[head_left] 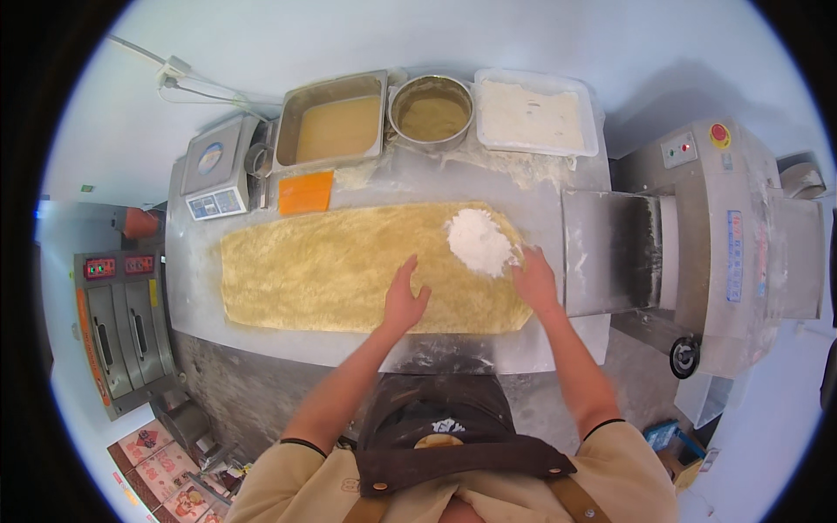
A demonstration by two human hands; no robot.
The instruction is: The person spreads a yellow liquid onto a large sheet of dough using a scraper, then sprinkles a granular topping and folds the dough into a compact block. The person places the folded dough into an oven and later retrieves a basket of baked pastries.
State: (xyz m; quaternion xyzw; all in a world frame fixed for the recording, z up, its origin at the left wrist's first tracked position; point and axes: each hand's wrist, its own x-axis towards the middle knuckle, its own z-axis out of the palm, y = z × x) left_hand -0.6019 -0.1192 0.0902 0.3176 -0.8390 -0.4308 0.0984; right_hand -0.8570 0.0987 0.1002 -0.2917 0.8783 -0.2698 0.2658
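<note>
Pale walls and a floured steel worktable (200, 301) fill the view, with a long sheet of tan, crumb-textured dough (331, 270) spread lengthwise across the table in front of a person in a brown apron. Both bare hands lie on the dough's right half. Flat on the sheet, the left hand (405, 301) has its fingers open and spread, gripping nothing, the fingertips pointing away from the body. Open too, the right hand (534, 281) holds nothing; its fingertips touch the near edge of a mound of white flour (479, 241) heaped just beyond them on the dough's far right corner. Farther past the fingertips, along the table's back edge, stand a rectangular steel pan of smooth tan filling (338, 127), a round metal bowl of brownish crumbly mix (432, 117) and a white plastic tub of flour (532, 115). An orange plastic scraper (306, 192) lies beyond the left fingers, just off the dough's far edge, with a digital scale (216, 170) beside it. Right of the right hand, a dough sheeter (715, 244) stands at the table's end, its dusty belt close to the knuckles. Far to the left, a deck oven (118, 322) stands on the floor.
</note>
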